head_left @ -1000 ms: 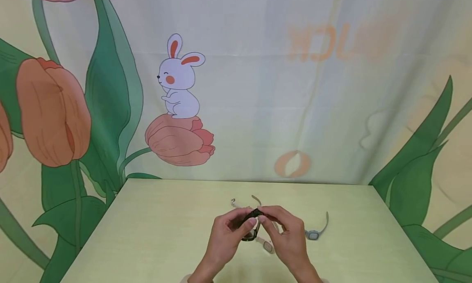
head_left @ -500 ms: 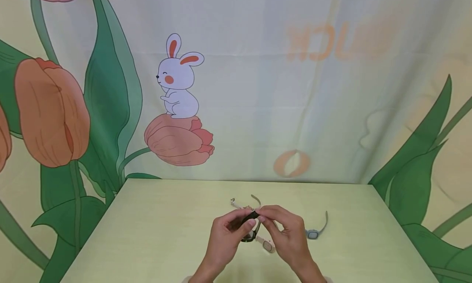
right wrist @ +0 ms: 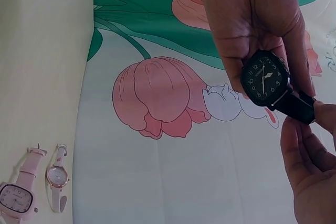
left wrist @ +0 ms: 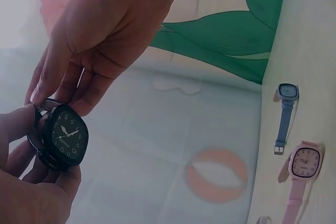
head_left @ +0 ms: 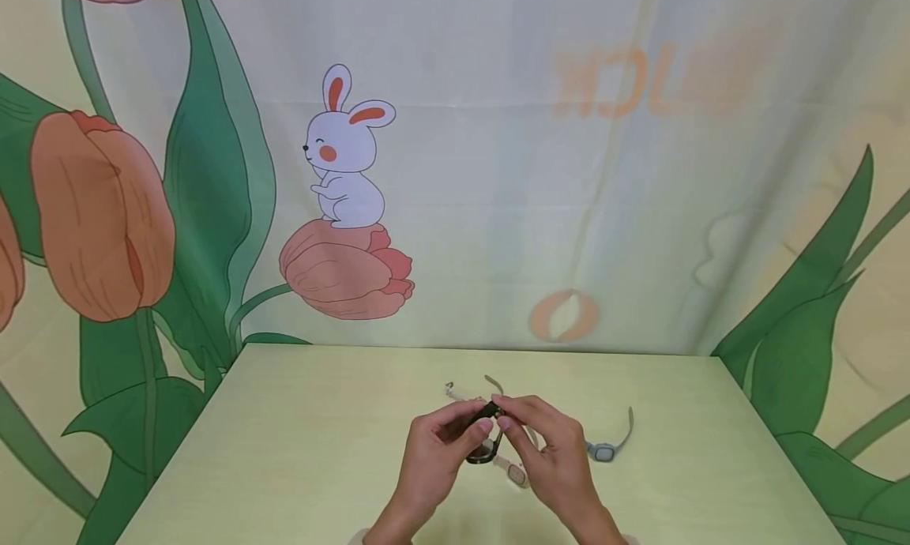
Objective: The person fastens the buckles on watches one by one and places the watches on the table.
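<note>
— Above the table (head_left: 298, 450), well in from its left edge: black watch (right wrist: 265, 78), left hand (head_left: 434, 454) gripping it, right hand (head_left: 558, 450) pinching its strap (right wrist: 295, 107). Risk?

— Drop, probably, if either hold slips.

— Obstructions?

— Hands partly mask the white watch (right wrist: 58, 176); pink watch (head_left: 517, 475) shows below, between them; blue watch (head_left: 604, 452) toward the right edge.

Four watches can be told apart across the views: one black watch (right wrist: 265, 78) held between two hands, one left hand (head_left: 434, 450) and one right hand (head_left: 558, 450), and three on the one table (head_left: 320, 426). Of those three, one white watch (right wrist: 58, 177) lies closest to the far edge, one blue watch (left wrist: 287, 92) toward the right edge, and one pink watch (left wrist: 306, 162) farthest from the far edge. Behind the far edge, one backdrop (head_left: 462, 174) shows one rabbit (head_left: 351, 162) and, in the head view, four tulip heads (head_left: 103, 217), two of them cut by the frame.
</note>
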Motion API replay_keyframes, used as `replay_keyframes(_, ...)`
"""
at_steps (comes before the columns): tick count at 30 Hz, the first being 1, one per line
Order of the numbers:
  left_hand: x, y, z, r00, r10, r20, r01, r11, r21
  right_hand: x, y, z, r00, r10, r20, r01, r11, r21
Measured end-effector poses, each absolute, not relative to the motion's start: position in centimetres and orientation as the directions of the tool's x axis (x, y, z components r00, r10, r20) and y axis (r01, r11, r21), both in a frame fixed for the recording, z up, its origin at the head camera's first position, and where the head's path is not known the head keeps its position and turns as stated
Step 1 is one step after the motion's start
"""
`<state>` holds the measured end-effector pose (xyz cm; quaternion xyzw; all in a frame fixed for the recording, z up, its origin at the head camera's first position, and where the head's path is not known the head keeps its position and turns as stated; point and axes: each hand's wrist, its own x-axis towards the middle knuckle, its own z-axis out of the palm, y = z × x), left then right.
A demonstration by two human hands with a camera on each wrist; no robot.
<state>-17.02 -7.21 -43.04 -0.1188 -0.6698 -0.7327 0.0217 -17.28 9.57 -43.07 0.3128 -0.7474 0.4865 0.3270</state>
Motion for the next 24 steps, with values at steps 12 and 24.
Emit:
replay_keyframes(12,-16.92,-7.21,-43.17,-0.972,0.128,0.199,0.182,-0.129,0.975,-17.50,9.34,-43.46,-0.534,-0.172,0.828,-0.818,0.352,-0.455)
replay_keyframes(24,-17.08,-7.39,-42.89,-0.967,0.135,0.218,0.206,-0.098,0.974,-17.39,9.01,-43.53,-0.563,-0.091,0.822,-0.796,0.326,-0.509)
